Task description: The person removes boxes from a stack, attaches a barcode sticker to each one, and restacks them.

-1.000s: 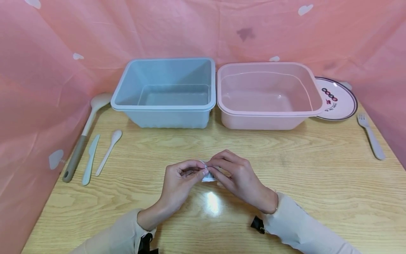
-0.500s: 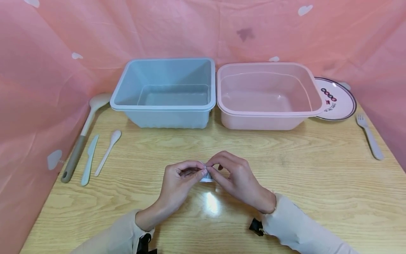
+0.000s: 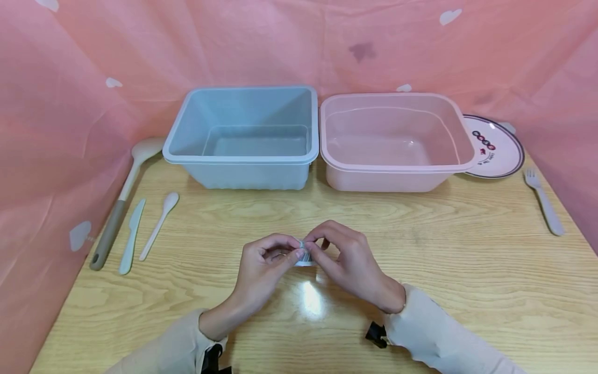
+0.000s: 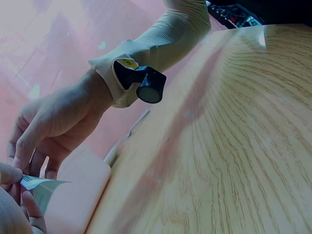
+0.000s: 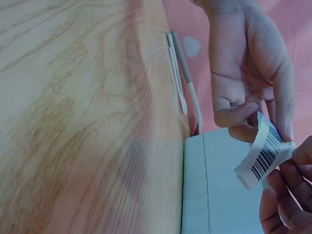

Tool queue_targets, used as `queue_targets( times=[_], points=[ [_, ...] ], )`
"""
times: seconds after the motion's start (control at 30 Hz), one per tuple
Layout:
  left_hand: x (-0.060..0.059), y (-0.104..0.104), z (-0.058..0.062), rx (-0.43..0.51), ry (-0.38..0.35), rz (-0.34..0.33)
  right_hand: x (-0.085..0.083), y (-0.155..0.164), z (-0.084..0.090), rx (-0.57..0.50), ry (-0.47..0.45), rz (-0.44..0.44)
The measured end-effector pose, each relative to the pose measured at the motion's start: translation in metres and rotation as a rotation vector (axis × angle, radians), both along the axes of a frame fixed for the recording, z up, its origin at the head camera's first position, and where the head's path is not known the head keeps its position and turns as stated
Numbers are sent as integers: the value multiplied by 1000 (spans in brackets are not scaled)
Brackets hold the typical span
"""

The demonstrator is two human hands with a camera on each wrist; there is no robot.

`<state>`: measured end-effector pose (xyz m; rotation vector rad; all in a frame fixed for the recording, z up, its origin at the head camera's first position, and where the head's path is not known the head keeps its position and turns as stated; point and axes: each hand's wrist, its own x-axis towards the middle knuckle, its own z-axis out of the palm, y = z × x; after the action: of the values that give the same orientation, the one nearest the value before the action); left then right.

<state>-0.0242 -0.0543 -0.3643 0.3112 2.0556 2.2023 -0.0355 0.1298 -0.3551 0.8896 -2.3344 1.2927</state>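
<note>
fingers of left hand [image 3: 263, 265] and right hand [image 3: 348, 259] pinch barcode label [image 5: 263, 157] | long axis left-right, curled

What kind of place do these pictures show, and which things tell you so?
Probably a staged tabletop workspace rather than a real kitchen: a wooden table screened by pink cloth, with a blue tub, a pink tub and utensils laid out.

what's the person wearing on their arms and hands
Both hands are bare: the left hand and the right hand show no gloves or rings. Each arm has a long, close-fitting cream sleeve with a ribbed cuff. At each wrist sits a small black camera mount; the left wrist view shows the right one's round black lens and a yellow tag.
</note>
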Motion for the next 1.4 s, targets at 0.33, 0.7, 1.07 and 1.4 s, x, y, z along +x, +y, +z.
queue_targets(
  times=[0.33, 0.7, 1.07, 1.4],
  points=[
    [0, -3, 3, -36, -39, 3, -2, -1, -2, -74, -46, -72],
    [0, -4, 1, -48, -50, 10, -4, 2, -6, -105, -144, -91],
    [0, -6, -1, -51, -56, 19, -9, 7, -5, -185, -259, -101],
    [1, -6, -1, -34, -97, 35, -11, 9, -5, -233, -344, -152]
  ],
)
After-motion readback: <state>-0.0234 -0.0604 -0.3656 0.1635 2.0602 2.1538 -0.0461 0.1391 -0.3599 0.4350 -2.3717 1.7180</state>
